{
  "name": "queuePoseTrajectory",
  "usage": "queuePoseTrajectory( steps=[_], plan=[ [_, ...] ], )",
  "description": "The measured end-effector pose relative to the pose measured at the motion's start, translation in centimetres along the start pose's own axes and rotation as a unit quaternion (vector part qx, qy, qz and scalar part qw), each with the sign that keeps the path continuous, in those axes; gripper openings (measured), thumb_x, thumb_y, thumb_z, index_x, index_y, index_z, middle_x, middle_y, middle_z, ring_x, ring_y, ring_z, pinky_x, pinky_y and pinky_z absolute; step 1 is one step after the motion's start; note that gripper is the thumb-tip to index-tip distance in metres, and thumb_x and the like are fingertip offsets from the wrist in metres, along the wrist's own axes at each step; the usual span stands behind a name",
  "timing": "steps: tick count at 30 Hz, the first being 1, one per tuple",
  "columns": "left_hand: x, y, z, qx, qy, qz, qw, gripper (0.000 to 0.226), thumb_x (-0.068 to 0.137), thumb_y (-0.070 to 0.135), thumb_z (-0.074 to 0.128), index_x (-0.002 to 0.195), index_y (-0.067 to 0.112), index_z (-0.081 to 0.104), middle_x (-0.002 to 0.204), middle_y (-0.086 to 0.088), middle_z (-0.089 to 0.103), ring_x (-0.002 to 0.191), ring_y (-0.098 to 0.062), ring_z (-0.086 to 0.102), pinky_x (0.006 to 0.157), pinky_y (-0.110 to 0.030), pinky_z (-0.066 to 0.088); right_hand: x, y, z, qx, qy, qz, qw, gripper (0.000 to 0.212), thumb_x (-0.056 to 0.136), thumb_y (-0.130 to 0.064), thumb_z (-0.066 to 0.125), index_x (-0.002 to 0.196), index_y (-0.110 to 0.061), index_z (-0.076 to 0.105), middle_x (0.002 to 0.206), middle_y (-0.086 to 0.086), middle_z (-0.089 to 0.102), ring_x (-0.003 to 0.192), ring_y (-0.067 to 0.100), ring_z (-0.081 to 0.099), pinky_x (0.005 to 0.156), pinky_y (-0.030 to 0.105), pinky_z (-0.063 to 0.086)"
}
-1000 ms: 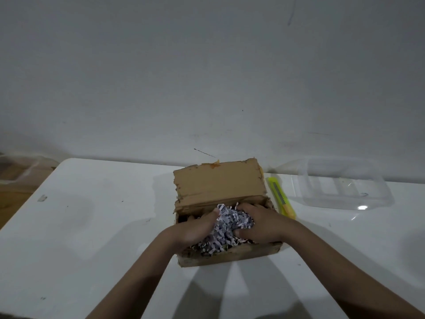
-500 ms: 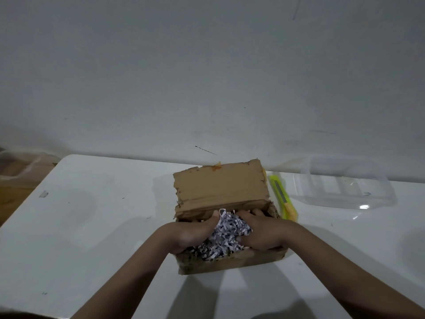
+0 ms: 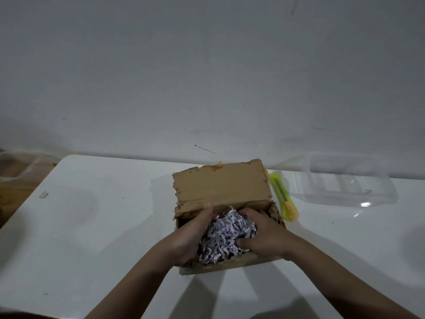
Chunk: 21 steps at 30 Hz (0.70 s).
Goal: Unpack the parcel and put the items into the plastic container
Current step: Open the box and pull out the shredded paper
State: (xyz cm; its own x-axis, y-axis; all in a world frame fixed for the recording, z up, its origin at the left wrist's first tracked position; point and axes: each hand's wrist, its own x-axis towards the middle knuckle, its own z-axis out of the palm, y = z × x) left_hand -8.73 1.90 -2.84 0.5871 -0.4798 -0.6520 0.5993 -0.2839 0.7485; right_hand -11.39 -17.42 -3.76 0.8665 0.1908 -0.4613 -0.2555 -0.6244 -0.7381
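A brown cardboard box [image 3: 220, 185] stands open in the middle of the white table, its lid tilted back. It is filled with white and grey shredded paper [image 3: 226, 236]. My left hand [image 3: 190, 236] presses into the shreds on the left side, fingers curled around them. My right hand [image 3: 262, 236] grips the same wad from the right. Between them the hands cup the shredded paper inside the box. Anything beneath the paper is hidden. A clear plastic container [image 3: 345, 183] sits at the back right, with nothing visible in it.
A yellow-green utility knife [image 3: 284, 199] lies on the white table [image 3: 92, 226] just right of the box. A grey wall runs along the back of the table. Beyond the table's left edge sits a clear plastic-wrapped object [image 3: 16, 169].
Both hands have pushed further back and deeper into the shredded paper, closing around it. The box has stayed in place.
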Motion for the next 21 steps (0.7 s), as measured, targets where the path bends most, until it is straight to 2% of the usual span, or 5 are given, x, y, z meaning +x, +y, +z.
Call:
queuePoseTrajectory(
  steps=[4, 9, 12, 17, 21],
  plan=[
    [-1.1, 1.0, -0.9, 0.09, 0.03, -0.026, 0.995, 0.081, 0.078, 0.078, 0.018, 0.145, 0.034, 0.024, 0.158, 0.005, 0.006, 0.145, -0.027, 0.004, 0.11, -0.06, 0.012, -0.2, -0.3, -0.8, -0.058, -0.008, -0.008, 0.998, 0.067, 0.076, -0.039, 0.072, 0.132, -0.034, 0.037, 0.13, -0.002, 0.037, 0.12, 0.016, 0.041, 0.097, 0.027, 0.036],
    [-1.3, 0.9, -0.1, 0.228, 0.006, -0.049, 0.972, 0.055, 0.09, 0.054, 0.047, 0.14, 0.042, 0.027, 0.143, 0.01, 0.035, 0.127, -0.018, 0.036, 0.099, -0.039, 0.035, -0.4, -0.5, -1.3, -0.086, -0.051, -0.012, 0.995, 0.069, 0.075, -0.043, 0.072, 0.133, -0.038, 0.036, 0.123, -0.007, 0.038, 0.12, 0.013, 0.04, 0.099, 0.028, 0.037],
    [-1.0, 0.5, -0.1, 0.337, -0.024, -0.021, 0.941, 0.076, 0.083, 0.042, 0.065, 0.143, 0.04, 0.019, 0.136, 0.012, 0.039, 0.122, -0.013, 0.04, 0.102, -0.026, 0.035, -0.3, -0.2, -1.6, -0.093, -0.07, -0.002, 0.993, 0.077, 0.07, -0.047, 0.075, 0.134, -0.041, 0.034, 0.128, -0.007, 0.039, 0.123, 0.013, 0.039, 0.105, 0.033, 0.038],
    [-0.7, 0.2, 0.0, 0.376, -0.024, 0.007, 0.926, 0.085, 0.078, 0.034, 0.073, 0.141, 0.039, 0.016, 0.136, 0.009, 0.043, 0.119, -0.012, 0.043, 0.099, -0.023, 0.036, 0.2, 0.5, -1.2, -0.081, -0.075, -0.003, 0.994, 0.082, 0.061, -0.048, 0.08, 0.13, -0.046, 0.035, 0.136, -0.004, 0.04, 0.126, 0.014, 0.039, 0.107, 0.039, 0.038],
    [-0.1, -0.8, 0.4, 0.348, -0.01, 0.04, 0.937, 0.086, 0.074, 0.022, 0.077, 0.137, 0.034, 0.019, 0.129, 0.006, 0.047, 0.118, -0.014, 0.047, 0.1, -0.027, 0.042, 0.0, 0.3, -1.0, -0.062, -0.076, -0.024, 0.995, 0.08, 0.067, -0.036, 0.081, 0.133, -0.038, 0.036, 0.125, -0.011, 0.041, 0.125, 0.011, 0.037, 0.107, 0.033, 0.037]
  ],
)
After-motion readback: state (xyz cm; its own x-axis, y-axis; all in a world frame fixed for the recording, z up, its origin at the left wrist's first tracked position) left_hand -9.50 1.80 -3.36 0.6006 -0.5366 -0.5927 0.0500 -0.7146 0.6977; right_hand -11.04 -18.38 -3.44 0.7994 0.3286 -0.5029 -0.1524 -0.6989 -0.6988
